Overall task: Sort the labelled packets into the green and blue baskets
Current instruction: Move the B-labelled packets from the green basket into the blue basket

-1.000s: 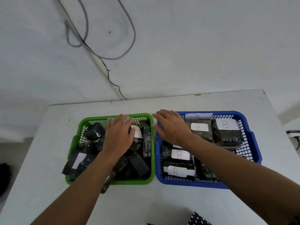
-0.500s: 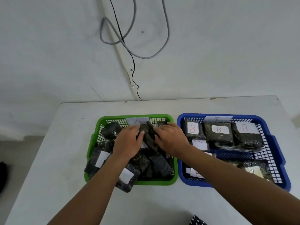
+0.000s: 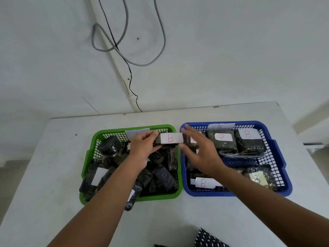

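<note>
the left hand [image 3: 142,148] holds a dark packet [image 3: 169,139] with a white label marked b, its fingers pinching the packet's left end above the far right corner of the green basket [image 3: 89,154]. the right hand [image 3: 199,154] hovers just beside it over the blue basket's [image 3: 277,154] left wall, fingers spread and holding nothing. judging by the label, a b packet is being pulled out of the green basket. next it needs passing to the right hand or carrying across the two rims, then setting down among the b packets.
</note>
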The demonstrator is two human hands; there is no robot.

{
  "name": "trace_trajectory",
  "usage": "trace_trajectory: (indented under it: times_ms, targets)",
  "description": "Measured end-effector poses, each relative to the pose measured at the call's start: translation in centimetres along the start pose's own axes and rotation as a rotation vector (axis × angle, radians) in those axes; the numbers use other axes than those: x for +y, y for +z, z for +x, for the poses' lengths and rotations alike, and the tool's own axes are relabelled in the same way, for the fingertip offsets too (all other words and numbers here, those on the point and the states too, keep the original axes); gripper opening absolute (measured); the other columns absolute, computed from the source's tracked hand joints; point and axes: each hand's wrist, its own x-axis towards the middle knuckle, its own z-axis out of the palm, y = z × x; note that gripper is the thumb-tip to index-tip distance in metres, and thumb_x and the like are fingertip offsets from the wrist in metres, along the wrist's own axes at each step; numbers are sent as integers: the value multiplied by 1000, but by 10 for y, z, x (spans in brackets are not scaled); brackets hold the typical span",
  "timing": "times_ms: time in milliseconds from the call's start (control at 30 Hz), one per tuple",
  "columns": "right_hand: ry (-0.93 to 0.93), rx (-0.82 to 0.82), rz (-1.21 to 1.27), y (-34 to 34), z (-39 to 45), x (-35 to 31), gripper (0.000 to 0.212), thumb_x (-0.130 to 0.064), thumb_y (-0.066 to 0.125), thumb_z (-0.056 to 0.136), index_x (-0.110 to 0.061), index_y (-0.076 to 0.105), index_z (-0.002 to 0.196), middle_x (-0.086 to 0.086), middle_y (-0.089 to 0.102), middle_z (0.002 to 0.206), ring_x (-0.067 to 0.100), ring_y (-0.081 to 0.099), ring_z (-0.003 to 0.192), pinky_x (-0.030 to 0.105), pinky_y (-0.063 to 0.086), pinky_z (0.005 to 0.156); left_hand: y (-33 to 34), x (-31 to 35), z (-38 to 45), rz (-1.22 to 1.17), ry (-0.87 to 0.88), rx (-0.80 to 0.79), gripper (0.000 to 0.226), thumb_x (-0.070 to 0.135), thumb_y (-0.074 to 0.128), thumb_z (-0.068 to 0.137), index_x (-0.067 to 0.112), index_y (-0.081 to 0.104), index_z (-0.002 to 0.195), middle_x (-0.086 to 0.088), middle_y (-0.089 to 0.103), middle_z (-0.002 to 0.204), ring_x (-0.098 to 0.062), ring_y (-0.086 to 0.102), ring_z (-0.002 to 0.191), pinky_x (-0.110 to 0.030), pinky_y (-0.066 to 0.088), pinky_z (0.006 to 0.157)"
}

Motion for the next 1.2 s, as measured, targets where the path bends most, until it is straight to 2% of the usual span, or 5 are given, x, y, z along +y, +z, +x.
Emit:
trace_trajectory:
  times_ms: [200,400,633,867,1200]
  targets:
    - [587,78,587,-43,-15,13,29,-10,65,96,-11,66,125,10,73,103,25,72,102,34,61,83,51,-29,-38,62,108,-55,9,19,71,92,20,75,100,-4,74,107,-11,71,93,-28,61,72]
    - [640,208,393,-89,-59,46,19,-11,66,96,-26,70,107,4,75,99,19,74,92,35,63,75,77,-75,-67,936,491,-69,60,38,54,101,13,37,153,-3,34,160,-20,29,148,-33,26,119]
    - [714,198,193,-82,-67,67,19,-22,68,95,-29,68,112,0,69,102,19,69,88,31,62,67,73,-112,-68,1499,703,15,61,24,37,107,4,10,157,-13,8,167,-27,3,154,-36,4,126]
    - [887,201,391,-61,-40,79,17,-14,72,92,-17,66,107,3,65,107,21,66,97,42,60,86,62,-126,-61,1536,784,15,61,13,36,105,1,7,157,-16,6,166,-29,3,154,-39,2,125]
    - [903,55,495,-59,-35,84,11,-14,70,93,-18,70,103,6,71,106,20,69,95,32,61,75,60,-123,-61,1494,780,4,58,15,40,103,2,20,156,-15,19,164,-28,15,153,-41,13,125]
